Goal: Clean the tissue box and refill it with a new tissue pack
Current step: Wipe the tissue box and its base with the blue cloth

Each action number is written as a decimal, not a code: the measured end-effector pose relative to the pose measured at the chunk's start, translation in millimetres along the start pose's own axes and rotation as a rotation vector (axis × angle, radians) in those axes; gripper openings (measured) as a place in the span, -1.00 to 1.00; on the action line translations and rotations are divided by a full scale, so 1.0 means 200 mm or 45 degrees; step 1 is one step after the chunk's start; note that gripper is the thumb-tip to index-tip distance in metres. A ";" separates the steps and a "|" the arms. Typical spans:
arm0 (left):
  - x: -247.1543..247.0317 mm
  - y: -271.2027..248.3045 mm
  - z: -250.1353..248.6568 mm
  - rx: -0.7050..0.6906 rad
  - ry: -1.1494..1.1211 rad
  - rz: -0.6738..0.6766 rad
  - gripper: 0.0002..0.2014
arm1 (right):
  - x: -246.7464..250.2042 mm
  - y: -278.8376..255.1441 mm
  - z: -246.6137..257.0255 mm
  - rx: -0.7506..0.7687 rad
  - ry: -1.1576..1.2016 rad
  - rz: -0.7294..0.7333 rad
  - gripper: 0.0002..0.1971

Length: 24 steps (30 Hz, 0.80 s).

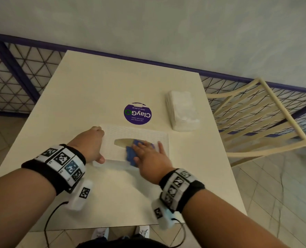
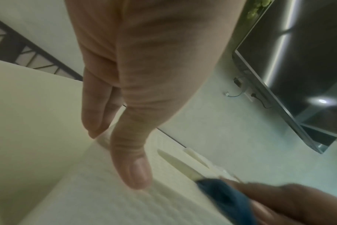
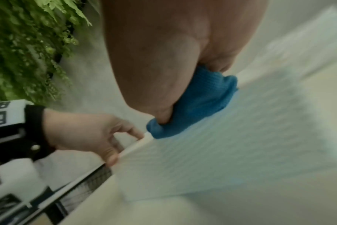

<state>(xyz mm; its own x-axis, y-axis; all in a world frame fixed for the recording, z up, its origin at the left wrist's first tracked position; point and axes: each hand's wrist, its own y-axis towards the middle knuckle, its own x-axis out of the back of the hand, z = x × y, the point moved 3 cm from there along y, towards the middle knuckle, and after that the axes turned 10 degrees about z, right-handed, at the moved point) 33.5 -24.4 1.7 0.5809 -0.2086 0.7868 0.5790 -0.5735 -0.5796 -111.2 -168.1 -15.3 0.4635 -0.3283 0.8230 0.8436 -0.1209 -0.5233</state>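
Both forearms fill the bottom of the head view, each with a band of black-and-white markers, so starting from the hands: the right hand (image 1: 148,154) lies flat, fingers straight, pressing a blue cloth (image 1: 130,154) down on top of the tissue box (image 1: 139,133). The left hand (image 1: 92,145) grips the box's left end, thumb on the near edge and fingers hooked over the far corner, clearly just steadying it. The box itself is white with a textured top and an oval slot, and the cloth sits right on that slot. Beyond the box, just past its far edge, is a round purple sticker (image 1: 137,113) stuck to the table (image 1: 95,90); the new tissue pack (image 1: 181,111) lies off past the box's right end, untouched. A cream chair (image 1: 259,119) stands further right of that. So I'd say we're mid-wipe on the cleaning step, refill not started. Next move probably needs the cloth run over the rest of the top and sides, then the box opened, though I can't tell from here how it opens. The right wrist view shows the cloth is bunched and ribbed under the palm, plus some green fern-like plants (image 3: 29,45); the left wrist view catches a dark screen (image 2: 298,68) on the wall, which the head view misses.
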 end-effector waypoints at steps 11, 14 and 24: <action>-0.04 0.01 -0.05 -0.020 -0.060 0.020 -0.05 | 0.27 -0.11 -0.17 -0.298 0.066 -0.261 -0.67; -0.05 0.01 -0.03 -0.027 -0.113 0.004 -0.06 | 0.06 -0.05 -0.18 -0.385 0.074 0.074 -0.44; -0.04 0.00 -0.03 -0.052 -0.128 -0.007 -0.14 | 0.04 0.23 0.35 0.128 0.137 0.075 -0.42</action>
<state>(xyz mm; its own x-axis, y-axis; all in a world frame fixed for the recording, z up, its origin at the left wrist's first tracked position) 25.4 -28.5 -3.4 0.6336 -0.1258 0.7634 0.5595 -0.6069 -0.5644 -49.9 -111.7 -16.4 0.4860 -0.4314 0.7601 0.8411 -0.0055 -0.5409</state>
